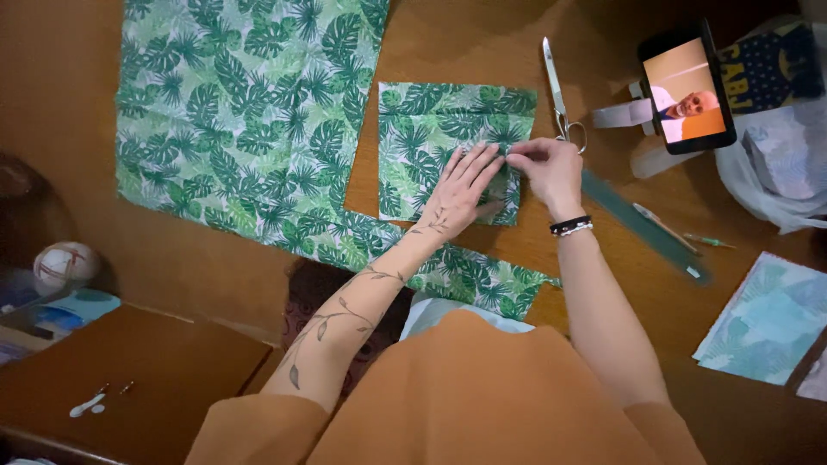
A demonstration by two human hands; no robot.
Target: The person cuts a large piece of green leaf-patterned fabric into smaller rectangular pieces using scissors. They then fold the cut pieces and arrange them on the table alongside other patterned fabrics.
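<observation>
A small rectangle of green leaf-print fabric [431, 129] lies on the brown wooden table [465, 43]. My left hand [463, 185] rests flat on its lower right part, fingers spread. My right hand [544, 165] pinches the fabric's right edge between thumb and fingers, just beside the left fingertips. A dark beaded bracelet sits on my right wrist. A much larger sheet of the same leaf-print fabric [241, 112] spreads to the left and runs under my left forearm.
Scissors [558, 86] lie just beyond my right hand. A long green ruler [646, 228], a pencil [665, 228] and a pen lie to the right. A phone on a stand [687, 86], a plastic bag [775, 164], pale printed paper [767, 319] and a small ball [65, 263] surround the area.
</observation>
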